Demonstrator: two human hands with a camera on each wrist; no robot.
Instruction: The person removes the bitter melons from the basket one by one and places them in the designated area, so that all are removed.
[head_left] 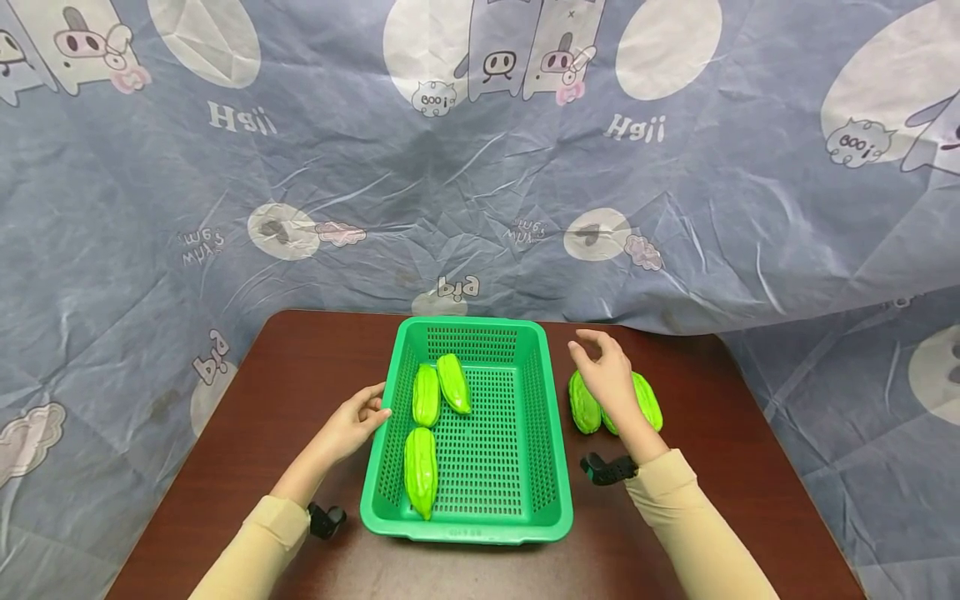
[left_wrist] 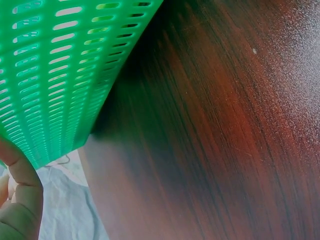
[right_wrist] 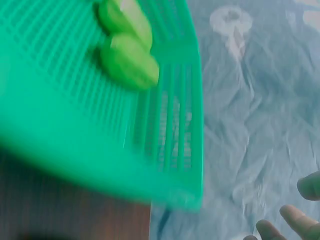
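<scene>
A green plastic basket (head_left: 468, 530) with slotted walls stands on the table. Inside, along its left half, lie three light-green bitter gourds: an upper left one (head_left: 426, 396), an upper middle one (head_left: 453, 384) and a lower one (head_left: 421, 472). My left hand (head_left: 352, 425) is at the basket's left rim, thumb and fingertips against its outer side. To the right of the basket, my right hand (head_left: 609, 375) hovers with loosely bent fingers and holds nothing. Below it lie more bitter gourds (head_left: 586, 406), partly hidden by the hand and wrist.
The dark red-brown table (head_left: 720, 467) has its far edge just behind the basket. A grey-blue printed cloth (head_left: 480, 208) hangs behind and at both sides. Each wrist wears a black camera mount (head_left: 607, 470).
</scene>
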